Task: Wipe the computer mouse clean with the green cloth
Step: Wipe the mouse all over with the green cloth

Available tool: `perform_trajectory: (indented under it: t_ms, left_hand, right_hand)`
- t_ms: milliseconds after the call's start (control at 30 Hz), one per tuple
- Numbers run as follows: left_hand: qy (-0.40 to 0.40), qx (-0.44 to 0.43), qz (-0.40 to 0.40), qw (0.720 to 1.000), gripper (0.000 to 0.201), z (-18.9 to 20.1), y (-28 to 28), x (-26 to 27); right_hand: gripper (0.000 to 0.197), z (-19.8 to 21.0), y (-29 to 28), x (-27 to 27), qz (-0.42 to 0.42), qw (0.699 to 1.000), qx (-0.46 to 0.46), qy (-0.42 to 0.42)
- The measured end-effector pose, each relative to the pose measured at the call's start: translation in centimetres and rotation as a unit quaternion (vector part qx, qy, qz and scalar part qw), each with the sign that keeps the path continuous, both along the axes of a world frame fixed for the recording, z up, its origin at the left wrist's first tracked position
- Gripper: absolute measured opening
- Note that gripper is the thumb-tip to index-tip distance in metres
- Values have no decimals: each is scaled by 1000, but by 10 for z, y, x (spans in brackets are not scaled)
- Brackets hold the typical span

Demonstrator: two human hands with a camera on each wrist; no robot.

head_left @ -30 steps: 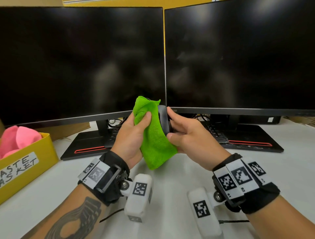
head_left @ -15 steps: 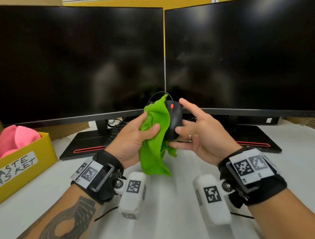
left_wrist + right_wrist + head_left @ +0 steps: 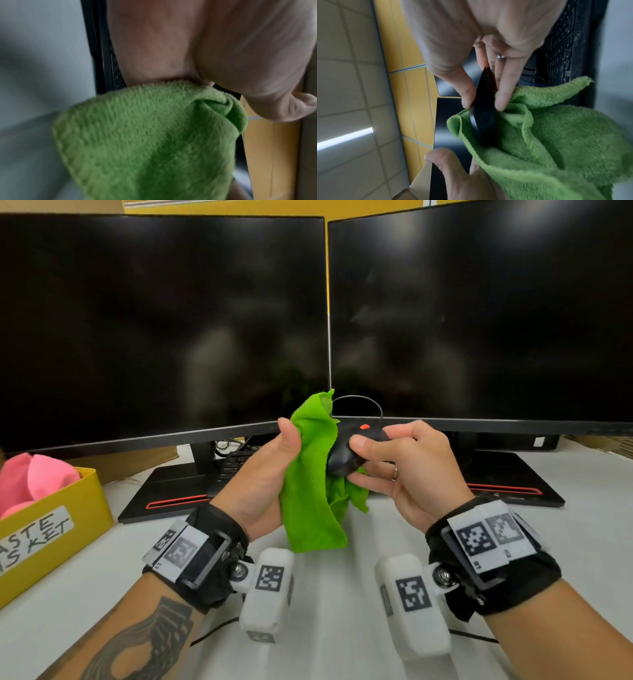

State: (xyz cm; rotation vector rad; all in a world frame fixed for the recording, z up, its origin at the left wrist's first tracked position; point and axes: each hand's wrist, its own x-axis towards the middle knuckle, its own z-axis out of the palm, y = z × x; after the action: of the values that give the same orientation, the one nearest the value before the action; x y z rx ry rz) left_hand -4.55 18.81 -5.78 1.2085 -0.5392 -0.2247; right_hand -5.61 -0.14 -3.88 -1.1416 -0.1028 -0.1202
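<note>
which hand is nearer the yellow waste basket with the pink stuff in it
Left. The left hand, gripping the green cloth, is the one on the yellow waste basket's side. The right hand, holding the mouse, is beyond the cloth, farther away.

Yellow box [image 3: 51, 529] label reads partly "ASTE", "SKET".

The left hand [image 3: 197, 47] fills the top of the view, gripping the green cloth [image 3: 154, 135], which hangs below it. The pale worktop [image 3: 37, 67] lies left; a yellow surface [image 3: 267, 148] shows right.
</note>
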Motion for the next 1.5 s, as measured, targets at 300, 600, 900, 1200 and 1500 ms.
perform_trajectory:
  t_ms: [300, 600, 900, 1200, 1500]
  left_hand:
    - [-166, 137, 152, 965, 76, -8, -9, 0]
    - [-1, -8, 83, 996, 70, 8, -8, -3]
    - [-72, -51, 120, 989, 74, 3, 5, 6]
    - [-209, 68, 232, 948, 84, 1, 1, 4]
    - [-196, 45, 240, 950, 57, 3, 13, 7]
  right_hand:
    - [51, -6, 13, -7, -88, 992, -57, -67]
    - [58, -1, 6, -2, -74, 997, 8, 9]
    - [33, 2, -2, 2, -103, 991, 78, 14]
    - [1, 4, 9, -7, 49, 995, 71, 41]
    - [25, 1, 5, -4, 79, 993, 65, 56]
